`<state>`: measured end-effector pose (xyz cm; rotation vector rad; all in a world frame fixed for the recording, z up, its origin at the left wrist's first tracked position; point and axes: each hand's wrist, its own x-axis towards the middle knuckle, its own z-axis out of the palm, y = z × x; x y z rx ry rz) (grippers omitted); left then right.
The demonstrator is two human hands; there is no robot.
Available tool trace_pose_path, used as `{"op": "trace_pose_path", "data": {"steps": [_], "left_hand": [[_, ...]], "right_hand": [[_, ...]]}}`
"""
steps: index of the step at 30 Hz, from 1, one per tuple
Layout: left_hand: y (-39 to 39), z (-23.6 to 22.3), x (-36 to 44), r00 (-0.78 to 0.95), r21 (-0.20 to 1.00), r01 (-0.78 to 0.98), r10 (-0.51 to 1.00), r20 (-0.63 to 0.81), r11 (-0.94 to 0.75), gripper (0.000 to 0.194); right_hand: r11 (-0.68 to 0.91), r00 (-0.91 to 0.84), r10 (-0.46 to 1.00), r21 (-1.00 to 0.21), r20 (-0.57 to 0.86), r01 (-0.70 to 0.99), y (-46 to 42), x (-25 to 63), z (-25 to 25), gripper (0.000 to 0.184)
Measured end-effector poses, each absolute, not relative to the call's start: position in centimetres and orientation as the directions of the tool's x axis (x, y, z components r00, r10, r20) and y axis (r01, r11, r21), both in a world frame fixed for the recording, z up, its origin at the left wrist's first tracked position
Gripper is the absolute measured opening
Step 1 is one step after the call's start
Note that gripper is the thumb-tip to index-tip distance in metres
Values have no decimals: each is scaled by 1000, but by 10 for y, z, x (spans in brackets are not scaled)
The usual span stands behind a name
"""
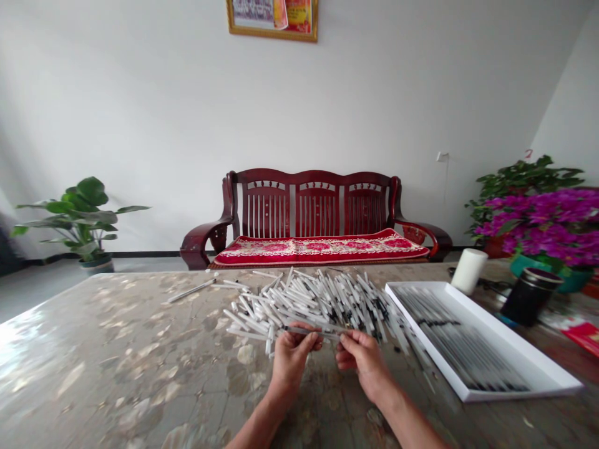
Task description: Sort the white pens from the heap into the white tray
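Cataloguing the tabletop, we list a left hand (292,357) and a right hand (362,360), both curled with the fingers nearly closed, pinching one slim dark-banded pen barrel (311,330) between them, just in front of a loose heap of white pen barrels (304,299) on a polished marble table top (116,355). To the right lies a shallow white tray (508,330) of barrels set in parallel rows, its left edge just beside the heap; a stray barrel (191,290) lies apart on the left. We judge the main risk to be a knuckle brushing the heap's edge and sending barrels rolling over the smooth stone. A careless reach could also catch the tray's rim and jolt the rows out of line, or the held barrel could slip from the pinch.
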<state>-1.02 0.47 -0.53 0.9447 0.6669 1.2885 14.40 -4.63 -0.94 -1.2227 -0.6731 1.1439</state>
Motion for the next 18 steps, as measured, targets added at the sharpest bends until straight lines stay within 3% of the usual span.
{"op": "trace_pose_path", "data": {"steps": [3, 7, 12, 18], "left_hand": [[3, -5, -8, 172, 847, -528, 984, 40, 57, 36], [-1, -3, -4, 174, 756, -621, 977, -122, 206, 38], [-8, -3, -5, 348, 732, -588, 924, -157, 345, 42], [-2, -8, -11, 335, 806, -452, 910, -245, 383, 43]], "right_hand": [[-41, 282, 942, -899, -180, -436, -47, 144, -7, 45], [71, 215, 975, -828, -61, -556, -49, 136, 2, 47], [55, 169, 985, -846, -42, -530, -52, 126, 2, 42], [90, 315, 946, -875, -74, -477, -52, 158, 15, 47]]}}
